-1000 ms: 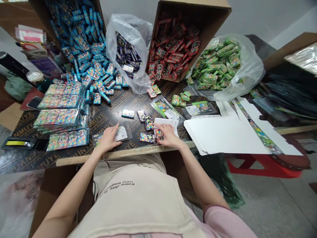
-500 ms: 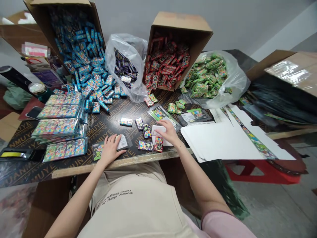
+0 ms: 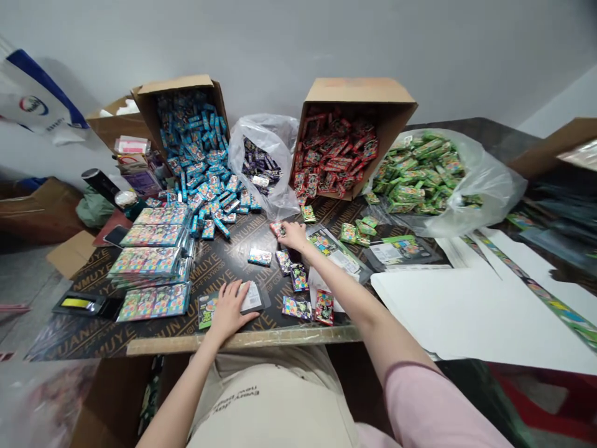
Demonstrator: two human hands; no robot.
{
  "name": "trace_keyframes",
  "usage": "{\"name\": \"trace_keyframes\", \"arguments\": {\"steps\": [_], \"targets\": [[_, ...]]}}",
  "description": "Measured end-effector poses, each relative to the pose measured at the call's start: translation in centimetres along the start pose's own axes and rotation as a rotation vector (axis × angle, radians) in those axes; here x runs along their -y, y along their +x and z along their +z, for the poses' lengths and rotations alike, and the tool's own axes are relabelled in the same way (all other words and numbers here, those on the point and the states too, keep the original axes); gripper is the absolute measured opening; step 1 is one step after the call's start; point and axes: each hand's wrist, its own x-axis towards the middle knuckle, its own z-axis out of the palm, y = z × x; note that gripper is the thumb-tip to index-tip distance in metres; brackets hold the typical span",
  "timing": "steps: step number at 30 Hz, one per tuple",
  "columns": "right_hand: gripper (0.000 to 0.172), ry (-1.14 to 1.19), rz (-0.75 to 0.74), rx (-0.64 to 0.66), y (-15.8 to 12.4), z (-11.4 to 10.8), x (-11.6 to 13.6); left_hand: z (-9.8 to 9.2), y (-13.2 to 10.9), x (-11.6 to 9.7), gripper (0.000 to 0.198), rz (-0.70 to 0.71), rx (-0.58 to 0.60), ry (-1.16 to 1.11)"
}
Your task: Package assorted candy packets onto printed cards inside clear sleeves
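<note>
1. Head view, the only view for this moment: black plywood worktop [image 3: 224, 246] with printed lettering, seen from above, its pale front edge [image 3: 242, 340] nearest the person.
2. Right hand [image 3: 293, 236]: arm stretched forward over the worktop, narrow pinch, fingers closed on a small printed pack [image 3: 278, 229]. Looks held. Fingers hide most of the pack, so long axis hard to tell.
3. Pack location: just left of the right hand's palm, at the fingertips, near the far side of the worktop, close to the clear bag [image 3: 275, 140] of purple packs. Right hand far nearer to it; other hand well apart.
4. Left hand [image 3: 232, 309]: wide, flat, palm down, fingers spread on a blister card [image 3: 252, 297] near the front edge. No grip seen.
5. Between the hands: 5 loose packs [image 3: 283, 262] lying on the worktop.
6. Far side: 2 tipped cardboard boxes, blue packs [image 3: 205, 186] spilling from 1 [image 3: 149, 106], red packs from the other [image 3: 359, 92]; green packs in a second clear bag [image 3: 494, 193].
7. Left side: stacks of bagged packs [image 3: 152, 261]. Right side: white card sheets [image 3: 448, 317].
</note>
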Motion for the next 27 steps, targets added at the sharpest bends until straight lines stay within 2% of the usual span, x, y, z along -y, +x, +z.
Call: {"name": "trace_keyframes", "arguments": {"steps": [3,6,8,10,11,13,14,16,17,18,20,22,24,27], "targets": [[0.033,0.058,-0.129,0.045,-2.9,-0.2,2.2,-0.4,0.2,-0.2,0.082,-0.053,-0.009,-0.141],[0.033,0.237,-0.229,0.167,-5.9,-1.5,3.7,-2.0,1.3,-1.1,0.086,-0.191,-0.151,-0.408],[0.041,0.44,-0.304,0.325,-7.6,-2.2,4.6,-3.6,2.5,-2.2,0.071,-0.258,-0.23,-0.61],[0.05,0.592,-0.35,0.436,-9.0,-2.7,5.4,-4.9,3.7,-3.3,0.044,-0.318,-0.168,-0.868],[0.052,0.629,-0.354,0.425,-9.7,-2.8,5.7,-5.4,4.1,-3.7,0.035,-0.381,-0.118,-1.036],[0.054,0.671,-0.354,0.282,-10.9,-2.9,6.1,-5.8,4.6,-4.3,0.034,-0.512,-0.046,-1.325],[0.061,0.67,-0.37,0.185,-11.6,-2.9,6.2,-5.8,4.6,-4.5,0.037,-0.566,-0.039,-1.423],[0.088,0.605,-0.446,0.04,-12.8,-2.7,6.5,-5.6,4.3,-4.6,0.042,-0.622,-0.052,-1.505],[0.098,0.548,-0.497,0.018,-13.4,-2.4,6.7,-5.4,4.1,-4.6,0.044,-0.631,-0.055,-1.515],[0.101,0.489,-0.542,0.015,-13.9,-2.2,6.9,-5.2,3.9,-4.5,0.045,-0.64,-0.054,-1.529],[0.092,0.414,-0.573,0.001,-14.7,-1.5,7.2,-5.0,3.5,-4.3,0.045,-0.642,-0.041,-1.553],[0.083,0.398,-0.539,-0.058,-15.2,-0.9,7.3,-4.9,3.2,-3.7,0.05,-0.599,-0.03,-1.492],[0.079,0.403,-0.482,-0.122,-15.3,-0.3,6.9,-4.8,2.8,-2.6,0.056,-0.496,-0.044,-1.226],[0.075,0.386,-0.432,-0.141,-15.2,0.3,5.8,-4.3,1.8,-0.5,0.081,-0.273,-0.005,-0.559]]}}
